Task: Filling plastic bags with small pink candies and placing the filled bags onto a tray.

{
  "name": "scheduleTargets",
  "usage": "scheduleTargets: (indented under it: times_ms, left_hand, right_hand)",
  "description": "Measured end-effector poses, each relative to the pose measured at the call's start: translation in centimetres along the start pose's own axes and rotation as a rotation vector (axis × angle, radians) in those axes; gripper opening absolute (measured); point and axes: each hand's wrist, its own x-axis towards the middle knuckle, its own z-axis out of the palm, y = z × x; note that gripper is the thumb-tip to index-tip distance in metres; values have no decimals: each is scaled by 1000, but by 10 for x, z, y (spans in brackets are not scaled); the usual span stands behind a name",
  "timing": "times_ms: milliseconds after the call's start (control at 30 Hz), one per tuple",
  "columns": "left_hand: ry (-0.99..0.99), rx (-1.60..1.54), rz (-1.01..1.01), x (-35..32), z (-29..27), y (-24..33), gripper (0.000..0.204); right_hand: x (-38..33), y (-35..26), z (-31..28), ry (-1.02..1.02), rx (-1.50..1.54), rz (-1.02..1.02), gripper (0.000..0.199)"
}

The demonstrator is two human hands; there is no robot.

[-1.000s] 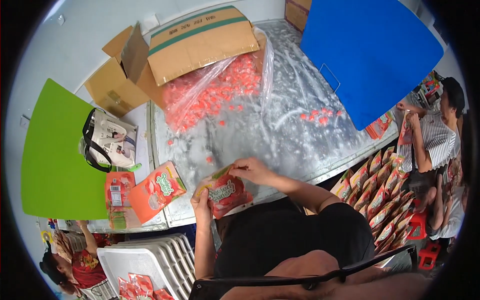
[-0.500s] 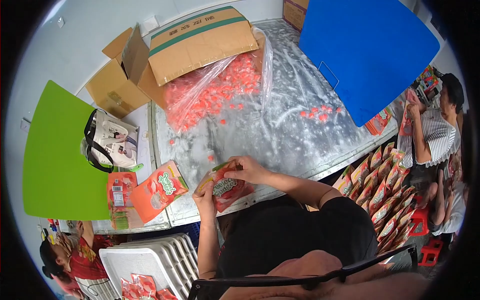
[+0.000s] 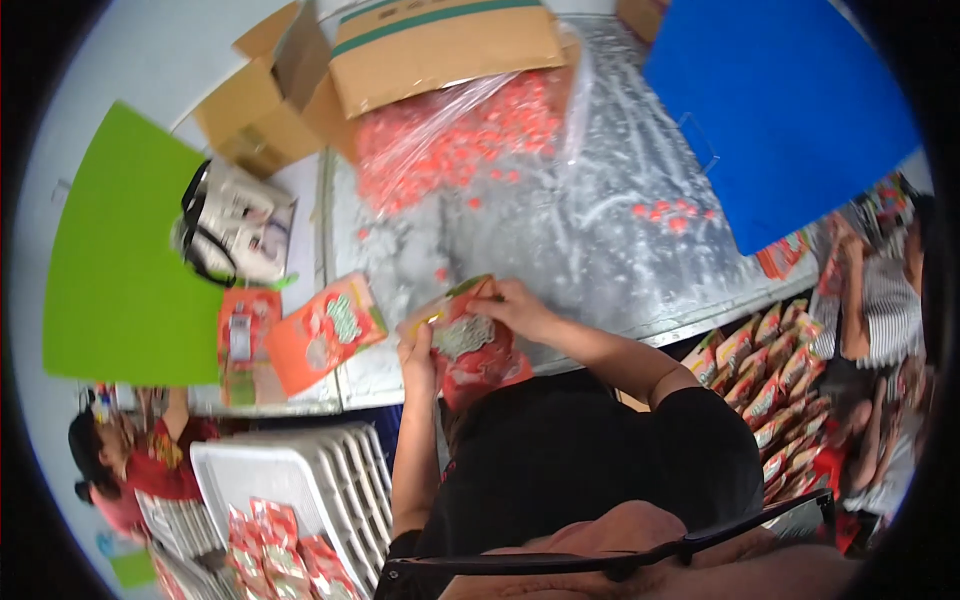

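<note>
Your metal table (image 3: 590, 285) is streaked with white. Toward its far side you have a carton (image 3: 445, 62), with red candies (image 3: 465, 140) spilling from its mouth on a clear liner (image 3: 398, 180). A loose cluster lies to your right. On your left, orange pouches (image 3: 305, 345) lie across the seam; beyond them sit a white bag (image 3: 245, 225) and an open box (image 3: 245, 120).

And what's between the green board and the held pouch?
Flat red-orange pouches lie between the green board and the held pouch, as the head view shows.
</note>
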Motion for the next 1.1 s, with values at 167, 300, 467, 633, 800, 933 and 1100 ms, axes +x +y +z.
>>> scheduleTargets:
  times_ms: [167, 300, 467, 633, 800, 933, 1100]
  left_hand:
    - [62, 14, -1, 3, 20, 14, 24]
    - [195, 499, 205, 16, 1, 12, 32]
    - [308, 432, 252, 18, 22, 40, 33]
    - [317, 343, 361, 17, -1, 20, 25]
    - [503, 570, 615, -4, -19, 54, 22]
    - [981, 474, 481, -56, -94, 114, 41]
    - [1642, 469, 868, -159, -240, 179, 51]
  right_hand:
    - [12, 24, 6, 157, 108, -123, 17]
    - [38, 18, 1, 234, 9, -54, 14]
    - [60, 2, 13, 201, 259, -127, 18]
    - [68, 13, 33, 148, 211, -202, 23]
    - [77, 17, 39, -28, 237, -150, 34]
    - [77, -15, 63, -257, 230, -128, 42]
    - [97, 22, 26, -209, 112, 88, 27]
